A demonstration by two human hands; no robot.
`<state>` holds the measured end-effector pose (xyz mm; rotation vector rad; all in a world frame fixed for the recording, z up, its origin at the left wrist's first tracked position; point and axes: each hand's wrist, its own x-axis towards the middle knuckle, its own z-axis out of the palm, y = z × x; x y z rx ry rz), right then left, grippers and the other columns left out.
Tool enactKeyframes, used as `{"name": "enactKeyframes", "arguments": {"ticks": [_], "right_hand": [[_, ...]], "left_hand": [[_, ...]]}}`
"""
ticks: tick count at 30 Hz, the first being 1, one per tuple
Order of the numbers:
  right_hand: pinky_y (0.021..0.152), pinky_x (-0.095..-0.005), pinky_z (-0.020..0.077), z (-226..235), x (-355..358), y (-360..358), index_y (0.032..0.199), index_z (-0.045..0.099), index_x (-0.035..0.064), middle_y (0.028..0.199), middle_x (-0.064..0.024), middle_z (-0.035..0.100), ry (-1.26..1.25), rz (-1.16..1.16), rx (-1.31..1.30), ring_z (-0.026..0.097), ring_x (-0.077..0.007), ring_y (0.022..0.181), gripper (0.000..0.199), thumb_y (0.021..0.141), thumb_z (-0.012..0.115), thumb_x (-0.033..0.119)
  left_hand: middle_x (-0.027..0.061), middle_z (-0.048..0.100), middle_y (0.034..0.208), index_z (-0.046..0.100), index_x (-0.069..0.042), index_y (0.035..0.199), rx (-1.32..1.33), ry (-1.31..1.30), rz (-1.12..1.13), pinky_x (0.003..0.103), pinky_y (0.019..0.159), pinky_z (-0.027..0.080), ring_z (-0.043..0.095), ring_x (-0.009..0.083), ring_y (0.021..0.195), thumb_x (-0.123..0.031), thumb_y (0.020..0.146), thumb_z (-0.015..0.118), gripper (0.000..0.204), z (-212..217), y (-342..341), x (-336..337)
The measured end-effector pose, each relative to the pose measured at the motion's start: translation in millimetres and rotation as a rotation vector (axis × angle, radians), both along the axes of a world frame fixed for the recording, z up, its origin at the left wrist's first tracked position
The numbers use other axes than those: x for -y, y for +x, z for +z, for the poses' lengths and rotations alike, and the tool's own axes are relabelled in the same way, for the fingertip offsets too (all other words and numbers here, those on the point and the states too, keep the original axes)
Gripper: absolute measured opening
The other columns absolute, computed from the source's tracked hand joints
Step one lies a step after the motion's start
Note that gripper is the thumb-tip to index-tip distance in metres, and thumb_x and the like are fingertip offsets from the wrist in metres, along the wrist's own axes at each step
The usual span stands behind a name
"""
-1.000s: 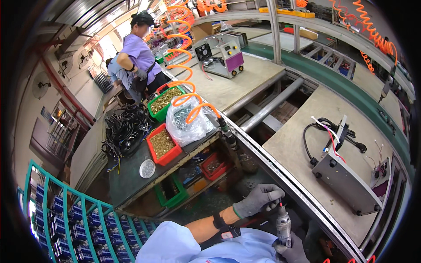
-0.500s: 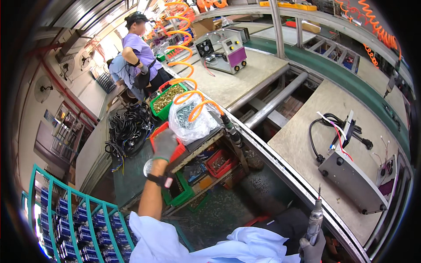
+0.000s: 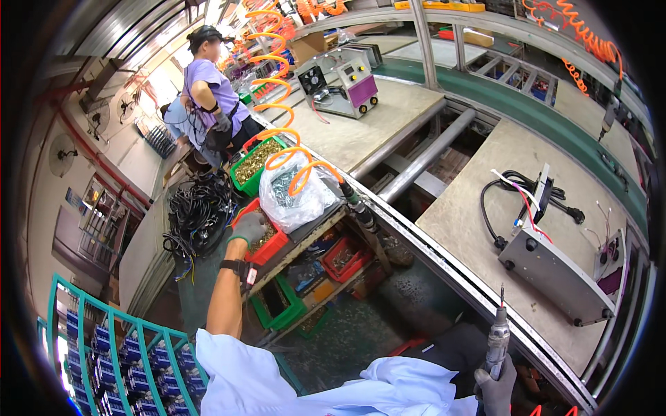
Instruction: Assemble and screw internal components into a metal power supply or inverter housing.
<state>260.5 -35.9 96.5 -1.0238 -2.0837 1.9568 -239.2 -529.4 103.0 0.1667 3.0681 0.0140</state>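
My left hand (image 3: 248,227), in a grey glove, reaches into a red bin (image 3: 276,251) of small metal parts. Its fingers are bent down toward the parts, and their tips are hidden. A clear plastic bag (image 3: 302,208) of screws lies just right of that bin. Low on the right, my right hand (image 3: 498,390), also gloved, is wrapped round a power screwdriver (image 3: 497,341) with its bit pointing up. Beyond it, a grey metal housing (image 3: 555,274) rests on a board, with a black power cable (image 3: 488,215) and loose wires attached.
A green bin (image 3: 258,165) of brass-coloured parts and a heap of black cables (image 3: 198,211) lie left of the bag. An orange coiled hose (image 3: 284,132) hangs across. A finished-looking machine (image 3: 340,83) stands farther back. Another person (image 3: 211,90) stands at far left. A teal rack (image 3: 125,333) is nearby.
My left hand has come down into the red bin, uncovering more of its contents. My right hand still holds the screwdriver upright. The whole view has shifted slightly.
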Motion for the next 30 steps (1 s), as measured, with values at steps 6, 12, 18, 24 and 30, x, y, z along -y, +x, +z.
{"name": "enactKeyframes", "arguments": {"ticks": [6, 12, 18, 24, 30], "right_hand": [[0.047, -0.0284, 0.0437, -11.8, -3.6, 4.9, 0.101, 0.056, 0.0012, 0.072, -0.0043, 0.058, -0.063, 0.021, 0.065, 0.056, -0.0149, 0.054, 0.029, 0.079, 0.069, 0.015], [0.035, -0.0239, 0.0383, -17.4, 2.9, 6.0, 0.103, 0.051, 0.0010, 0.066, -0.0033, 0.054, -0.077, -0.045, -0.015, 0.050, -0.0100, 0.041, 0.037, 0.071, 0.067, 0.010], [0.036, -0.0240, 0.0398, -20.3, 4.7, 17.9, 0.103, 0.052, 0.0011, 0.066, -0.0035, 0.054, -0.045, -0.106, -0.032, 0.051, -0.0104, 0.042, 0.038, 0.070, 0.067, 0.009], [0.036, -0.0242, 0.0400, -21.7, -3.2, 25.4, 0.101, 0.052, 0.0020, 0.066, -0.0032, 0.053, -0.083, -0.135, 0.019, 0.050, -0.0100, 0.042, 0.036, 0.069, 0.066, 0.009], [0.036, -0.0241, 0.0392, -33.4, -6.9, 33.5, 0.100, 0.052, 0.0023, 0.066, -0.0029, 0.053, -0.091, -0.142, -0.045, 0.049, -0.0097, 0.041, 0.033, 0.070, 0.066, 0.007]], "left_hand": [[0.0197, 0.069, 0.101, 0.070, -0.006, 0.099, -0.509, 0.116, -0.133, 0.047, 0.083, 0.052, 0.065, 0.0391, 0.097, -0.011, 0.083, 0.064, 0.018, 32.6, -3.5, -60.1], [0.0237, 0.069, 0.110, 0.072, -0.007, 0.106, -0.086, -0.161, -0.216, 0.045, 0.089, 0.053, 0.065, 0.0392, 0.105, -0.016, 0.085, 0.058, 0.027, -14.1, -76.2, -84.8], [0.0253, 0.069, 0.110, 0.072, -0.005, 0.104, 0.056, -0.160, -0.232, 0.044, 0.089, 0.054, 0.066, 0.0396, 0.105, -0.023, 0.080, 0.062, 0.032, -39.7, -104.8, -72.9], [0.0221, 0.072, 0.095, 0.076, -0.004, 0.092, -0.024, -0.115, -0.079, 0.041, 0.085, 0.055, 0.070, 0.0354, 0.092, -0.027, 0.071, 0.079, 0.031, -7.1, -94.7, -61.1], [0.0179, 0.074, 0.088, 0.076, -0.002, 0.094, -0.059, -0.057, -0.159, 0.038, 0.081, 0.057, 0.073, 0.0277, 0.081, -0.013, 0.070, 0.078, 0.027, 27.0, -67.9, -66.8]]}}
